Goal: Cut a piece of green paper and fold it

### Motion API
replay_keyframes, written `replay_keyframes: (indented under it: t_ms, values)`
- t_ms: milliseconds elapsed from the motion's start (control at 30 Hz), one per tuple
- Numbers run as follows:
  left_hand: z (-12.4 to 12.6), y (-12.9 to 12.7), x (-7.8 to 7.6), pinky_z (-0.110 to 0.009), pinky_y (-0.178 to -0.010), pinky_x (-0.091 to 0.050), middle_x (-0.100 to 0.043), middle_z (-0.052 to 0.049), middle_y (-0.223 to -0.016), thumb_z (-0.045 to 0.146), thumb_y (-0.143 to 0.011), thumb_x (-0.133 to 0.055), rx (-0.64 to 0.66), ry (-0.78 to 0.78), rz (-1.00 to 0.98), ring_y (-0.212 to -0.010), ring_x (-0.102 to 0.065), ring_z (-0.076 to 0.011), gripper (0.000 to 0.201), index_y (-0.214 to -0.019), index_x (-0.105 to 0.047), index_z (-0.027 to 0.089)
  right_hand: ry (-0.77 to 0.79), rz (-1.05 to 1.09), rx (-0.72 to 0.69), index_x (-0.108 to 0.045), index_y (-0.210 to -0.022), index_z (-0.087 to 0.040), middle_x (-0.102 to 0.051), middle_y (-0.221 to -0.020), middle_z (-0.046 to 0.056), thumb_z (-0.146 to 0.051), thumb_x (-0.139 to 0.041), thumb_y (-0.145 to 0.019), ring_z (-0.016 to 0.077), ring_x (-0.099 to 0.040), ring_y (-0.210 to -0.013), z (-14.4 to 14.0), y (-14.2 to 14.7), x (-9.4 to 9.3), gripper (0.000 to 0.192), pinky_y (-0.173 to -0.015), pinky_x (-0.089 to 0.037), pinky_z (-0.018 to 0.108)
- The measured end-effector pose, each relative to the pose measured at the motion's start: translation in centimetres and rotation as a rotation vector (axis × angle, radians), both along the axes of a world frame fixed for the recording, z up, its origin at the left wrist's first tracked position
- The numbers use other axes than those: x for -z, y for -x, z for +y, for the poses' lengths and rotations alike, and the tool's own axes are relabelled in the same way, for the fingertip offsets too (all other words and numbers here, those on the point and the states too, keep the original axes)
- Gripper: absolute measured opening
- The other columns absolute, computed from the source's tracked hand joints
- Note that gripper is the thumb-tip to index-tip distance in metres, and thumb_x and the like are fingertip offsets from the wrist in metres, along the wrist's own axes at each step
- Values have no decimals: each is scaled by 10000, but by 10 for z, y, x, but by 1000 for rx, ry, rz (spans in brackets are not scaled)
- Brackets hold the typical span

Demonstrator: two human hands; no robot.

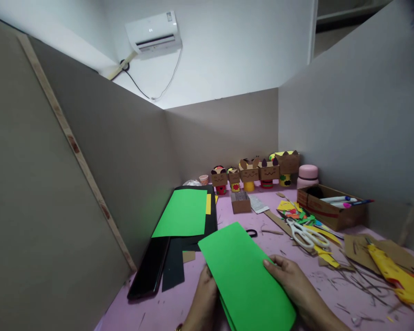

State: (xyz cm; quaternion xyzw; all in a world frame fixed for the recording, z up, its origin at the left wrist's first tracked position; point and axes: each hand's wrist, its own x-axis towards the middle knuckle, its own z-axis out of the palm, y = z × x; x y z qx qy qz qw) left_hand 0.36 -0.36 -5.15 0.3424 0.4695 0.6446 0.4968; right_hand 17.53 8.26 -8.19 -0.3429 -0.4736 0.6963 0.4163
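A green sheet of paper (244, 276), seemingly folded over with a second layer showing at its lower left, is held tilted above the pink table. My left hand (207, 287) grips its left edge from beneath, the fingers partly hidden by the paper. On the right edge, my right hand (290, 276) pinches the sheet with the thumb on top. Another green sheet (182, 212) lies flat on black paper (174, 271) to the left. Just beyond the held paper, a dark scissor handle (251, 233) peeks out.
White-handled scissors (307, 234), a yellow glue gun (396, 276) and paper scraps lie at right. A cardboard box (331, 211) holds pens. Several cardboard-faced figures (249, 174) line the back, near a pink flask (307, 176). A black phone-like slab (150, 271) lies left. Partitions (224, 133) enclose the table.
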Motion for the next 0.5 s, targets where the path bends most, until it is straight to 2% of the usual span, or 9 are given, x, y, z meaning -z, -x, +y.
replay_keyframes:
  t_ms: [133, 267, 367, 500]
  values:
    - [3, 15, 4, -375, -802, -506, -720, -104, -1000, 293, -706, -692, -162, -13, 93, -927, -661, -270, 285, -948, -642, 153, -62, 5, 121, -685, -710, -173, -702, -615, -1, -452, -751, -617, 197, -620, -585, 5, -5, 2, 302, -548, -455, 277]
    - [14, 42, 0, -365, -878, -472, -691, -89, -1066, 391, -715, -674, -360, -72, 168, -999, -634, -241, 398, -1038, -577, 180, -26, 65, 233, -663, -758, -208, -726, -677, -8, -492, -716, -645, 209, -644, -608, 9, -12, 1, 310, -580, -476, 296]
    - [35, 73, -14, -384, -887, -466, -675, -101, -1083, 400, -730, -655, -439, -95, 243, -1015, -622, -247, 420, -1070, -561, 170, 14, 118, 266, -647, -719, -225, -722, -624, -21, -503, -732, -612, 205, -649, -571, 10, -14, -1, 310, -554, -482, 292]
    - [67, 122, -42, -452, -924, -429, -633, -84, -1135, 257, -782, -643, -518, -30, 384, -1045, -588, -231, 288, -1040, -583, 144, 48, 159, 262, -644, -686, -224, -726, -607, -16, -487, -759, -581, 196, -649, -535, 10, -13, -3, 306, -511, -478, 281]
